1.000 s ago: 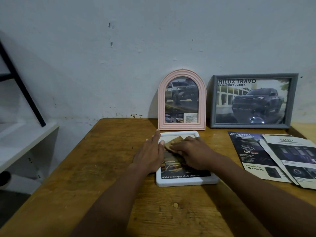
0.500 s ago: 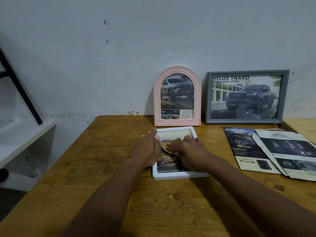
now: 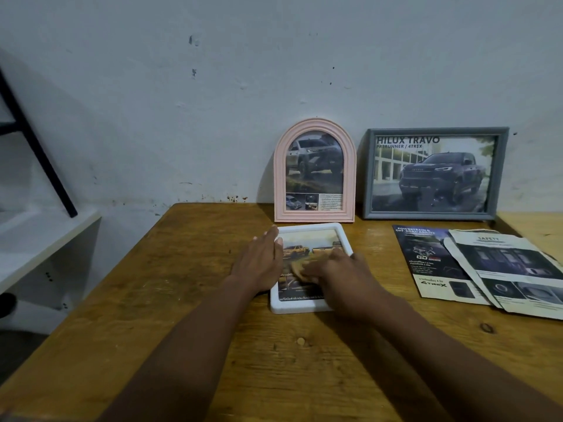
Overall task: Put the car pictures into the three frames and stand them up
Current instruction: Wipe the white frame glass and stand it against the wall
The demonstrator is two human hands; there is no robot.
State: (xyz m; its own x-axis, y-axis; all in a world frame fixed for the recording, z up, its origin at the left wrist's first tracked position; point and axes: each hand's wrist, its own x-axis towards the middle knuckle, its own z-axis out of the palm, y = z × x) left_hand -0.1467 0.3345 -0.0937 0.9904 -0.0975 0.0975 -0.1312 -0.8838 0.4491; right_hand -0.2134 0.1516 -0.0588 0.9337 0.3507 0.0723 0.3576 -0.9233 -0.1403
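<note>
left hand point(image 3: 259, 260) flat, fingers straight, beside white frame point(image 3: 304, 309) | right hand point(image 3: 338, 275) over tan piece point(image 3: 296, 267) on car picture point(image 3: 300, 249), grip I can't tell | frame flat on tabletop point(image 3: 182, 284), near standing pink frame point(image 3: 280, 178) and grey frame point(image 3: 432, 215) | third frame in hand; next I'd stand it up

The grey-framed picture point(image 3: 432, 178) reads "HILUX TRAVO" above "PRERUNNER / 4TREX". The dark leaflet point(image 3: 426, 269) on the surface point(image 3: 182, 300) is headed "POWERTRAIN & OFF-ROAD ABILITY", with "GD" midway and "4TREX" lower down. The pale leaflet point(image 3: 511, 269) is headed "SAFETY". Print inside the pink frame point(image 3: 315, 123) and the white frame point(image 3: 304, 309) is too small to read.
</note>
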